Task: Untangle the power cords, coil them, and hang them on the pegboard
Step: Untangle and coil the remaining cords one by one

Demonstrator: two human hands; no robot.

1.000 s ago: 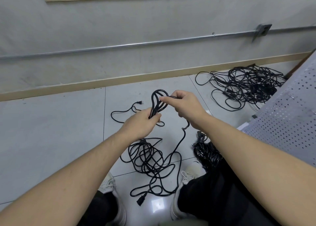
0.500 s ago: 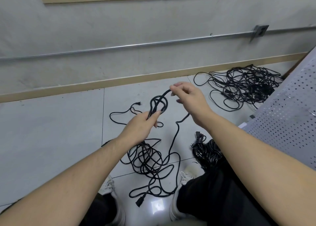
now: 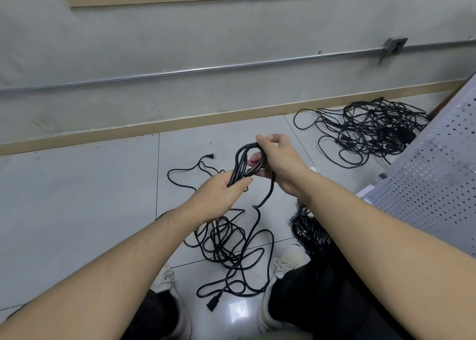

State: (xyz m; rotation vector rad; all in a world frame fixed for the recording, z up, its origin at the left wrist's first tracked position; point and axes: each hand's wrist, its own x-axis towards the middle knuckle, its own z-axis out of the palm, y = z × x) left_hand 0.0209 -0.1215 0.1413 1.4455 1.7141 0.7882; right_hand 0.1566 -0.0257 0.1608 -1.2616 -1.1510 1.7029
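Observation:
My left hand [image 3: 220,194] grips the lower end of a small coil of black power cord [image 3: 242,163] held above the floor. My right hand [image 3: 279,163] pinches the top of the same coil and holds the strand that drops from it. The loose rest of the cord [image 3: 231,239] lies in tangled loops on the tiles between my feet, with a black socket plug [image 3: 212,304] at its near end and a two-pin plug [image 3: 210,156] at the far end. The white perforated pegboard [image 3: 432,185] leans at the right.
A big tangle of black cords [image 3: 371,131] lies by the skirting at the back right. A tight bundle of coiled cord [image 3: 310,232] sits on the floor beside my right knee. My white shoes [image 3: 164,280] flank the loose cord. A metal conduit [image 3: 206,69] runs along the wall.
My right hand came back from its raised reach to the coil's top, laying another loop onto it. My left hand kept its grip and stayed nearly in place.

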